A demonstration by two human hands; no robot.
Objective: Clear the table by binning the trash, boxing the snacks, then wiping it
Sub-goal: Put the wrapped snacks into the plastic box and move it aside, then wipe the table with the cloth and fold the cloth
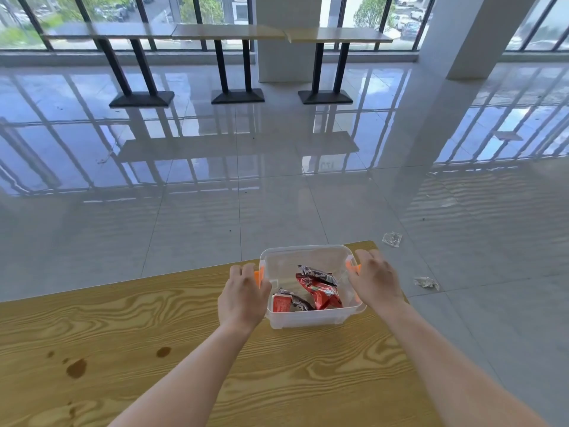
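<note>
Print on the snack packets [318, 292] seems unreadable.

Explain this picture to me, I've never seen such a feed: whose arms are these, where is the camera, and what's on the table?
There is no machine here. A person wears one wide-angle camera on the head, looking forward and down, so the two bare arms entering from below are their own.

The left hand and the right hand each grip a side of a clear plastic box with orange side clips. It stands at the far edge of the yellow wood-grain table, with no lid on it. Inside lie red and dark snack packets.

Brown spill stains mark the table's near left part, so wiping is not yet done. Two crumpled clear wrappers lie on the grey tiled floor to the right.
</note>
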